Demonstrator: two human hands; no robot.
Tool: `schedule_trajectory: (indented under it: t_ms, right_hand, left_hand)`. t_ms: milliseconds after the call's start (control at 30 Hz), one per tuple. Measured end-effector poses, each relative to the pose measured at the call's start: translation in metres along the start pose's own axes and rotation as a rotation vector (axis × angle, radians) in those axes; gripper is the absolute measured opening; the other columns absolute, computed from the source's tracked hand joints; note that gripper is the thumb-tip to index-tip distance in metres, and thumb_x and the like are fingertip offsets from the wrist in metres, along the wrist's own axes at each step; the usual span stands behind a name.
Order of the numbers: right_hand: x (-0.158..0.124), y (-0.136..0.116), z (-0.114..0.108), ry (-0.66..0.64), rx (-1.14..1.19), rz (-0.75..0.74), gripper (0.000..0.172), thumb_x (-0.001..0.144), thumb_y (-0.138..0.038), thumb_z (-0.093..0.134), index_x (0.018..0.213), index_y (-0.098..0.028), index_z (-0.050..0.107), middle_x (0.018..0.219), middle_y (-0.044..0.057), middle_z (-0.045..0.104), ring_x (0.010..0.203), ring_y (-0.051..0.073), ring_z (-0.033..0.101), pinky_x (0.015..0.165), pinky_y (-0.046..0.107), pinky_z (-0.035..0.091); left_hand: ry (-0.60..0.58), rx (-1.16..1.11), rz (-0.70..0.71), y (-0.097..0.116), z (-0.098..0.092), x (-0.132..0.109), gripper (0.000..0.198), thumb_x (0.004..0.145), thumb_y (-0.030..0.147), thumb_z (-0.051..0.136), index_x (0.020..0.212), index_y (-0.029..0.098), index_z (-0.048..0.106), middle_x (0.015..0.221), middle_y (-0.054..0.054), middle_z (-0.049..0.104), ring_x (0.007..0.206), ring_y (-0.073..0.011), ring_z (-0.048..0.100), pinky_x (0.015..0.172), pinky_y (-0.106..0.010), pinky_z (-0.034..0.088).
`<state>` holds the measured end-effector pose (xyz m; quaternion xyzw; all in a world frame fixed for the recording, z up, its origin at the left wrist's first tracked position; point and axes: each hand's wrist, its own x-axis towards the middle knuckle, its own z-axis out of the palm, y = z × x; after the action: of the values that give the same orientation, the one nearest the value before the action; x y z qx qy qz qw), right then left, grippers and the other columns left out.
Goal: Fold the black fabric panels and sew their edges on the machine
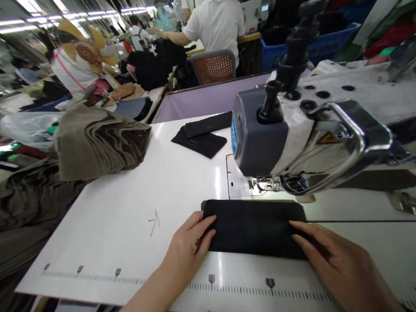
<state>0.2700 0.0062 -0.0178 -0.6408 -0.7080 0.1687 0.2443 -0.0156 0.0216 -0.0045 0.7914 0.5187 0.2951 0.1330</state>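
Note:
A black rectangular fabric piece lies flat on the white sewing table, just in front of the sewing machine's needle plate. My left hand pinches its left end between thumb and fingers. At the right end my right hand grips it the same way. A sliver of brownish-grey cloth shows at the piece's top left corner. The presser foot area sits above the fabric's far edge, apart from it. Two folded black pieces lie overlapping farther back, left of the sewing machine head.
A tall stack of brownish-grey cloth stands at the table's left edge, with more cloth piled below it. Loose thread bits lie on the tabletop. A printed ruler runs along the front. Beyond are a chair, a blue crate and co-workers.

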Motion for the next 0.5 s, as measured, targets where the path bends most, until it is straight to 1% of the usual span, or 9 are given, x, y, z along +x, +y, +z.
schedule_trajectory:
  t_ms: [133,267,500]
  right_hand:
    - [0.0023,-0.0029,-0.0007,-0.006,0.019,0.006,0.033,0.086,-0.043,0.043,0.097,-0.023,0.067,0.089,0.003,0.070,0.078,0.019,0.067,0.067,0.028,0.054]
    - [0.0052,-0.0054,-0.0015,0.018,0.027,-0.023,0.030,0.086,-0.040,0.045,0.097,-0.024,0.067,0.089,0.002,0.070,0.078,0.017,0.067,0.067,0.026,0.055]
    - [0.0083,-0.0058,-0.0016,0.008,0.022,-0.033,0.029,0.087,-0.037,0.044,0.099,-0.023,0.067,0.091,0.002,0.070,0.080,0.017,0.067,0.068,0.027,0.054]
  left_hand:
    - [-0.020,0.014,-0.013,-0.0002,-0.0007,-0.0007,0.023,0.087,0.017,0.048,0.102,0.015,0.065,0.092,-0.008,0.064,0.082,-0.0154,0.066,0.071,-0.023,0.057]
    - [-0.028,0.015,-0.030,0.0004,-0.0016,0.0002,0.023,0.087,0.017,0.048,0.102,0.015,0.065,0.090,-0.008,0.064,0.079,-0.0148,0.066,0.069,-0.021,0.057]
    - [-0.006,0.038,0.004,-0.0010,-0.0012,0.0006,0.023,0.087,0.017,0.049,0.102,0.014,0.065,0.092,-0.008,0.064,0.080,-0.0140,0.066,0.069,-0.018,0.056]
